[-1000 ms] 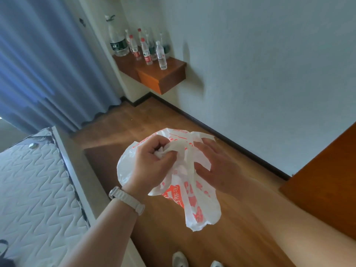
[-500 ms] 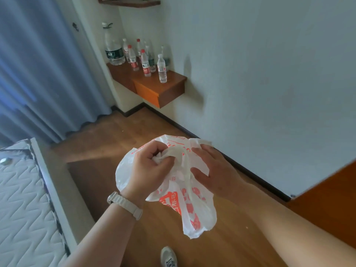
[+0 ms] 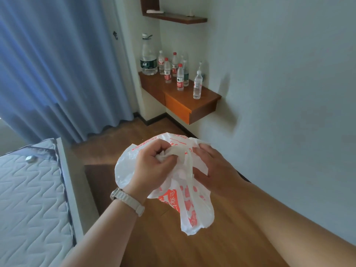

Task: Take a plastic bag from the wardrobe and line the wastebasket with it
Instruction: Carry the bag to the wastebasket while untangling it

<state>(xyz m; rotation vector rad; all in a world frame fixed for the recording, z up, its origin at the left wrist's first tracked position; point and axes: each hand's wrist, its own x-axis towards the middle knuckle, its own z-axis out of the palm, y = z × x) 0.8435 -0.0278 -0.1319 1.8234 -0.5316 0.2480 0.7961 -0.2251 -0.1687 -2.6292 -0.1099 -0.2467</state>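
While the left grip (image 3: 154, 166) is clenching a bunched wad of the bag (image 3: 194, 209) and the right grip (image 3: 215, 170) is pinching a fold beside it, the bag is hanging crumpled between them, above the floor (image 3: 173, 247). Rubbing the layers apart to find the mouth is looking like the sound move. Bottles (image 3: 180, 78) are standing on the counter (image 3: 209, 99) ahead, well apart. The bed (image 3: 28, 189) is lying to the left. No wastebasket is showing.

The bag (image 3: 194, 212) at the centre is thin, crinkled, faintly glossy plastic. The floor (image 3: 192, 247) is smooth wood with a dull sheen. Upper left, the curtain (image 3: 48, 64) is soft matt cloth; lower left, the mattress (image 3: 28, 189) is quilted fabric; the bottles (image 3: 180, 78) are clear plastic
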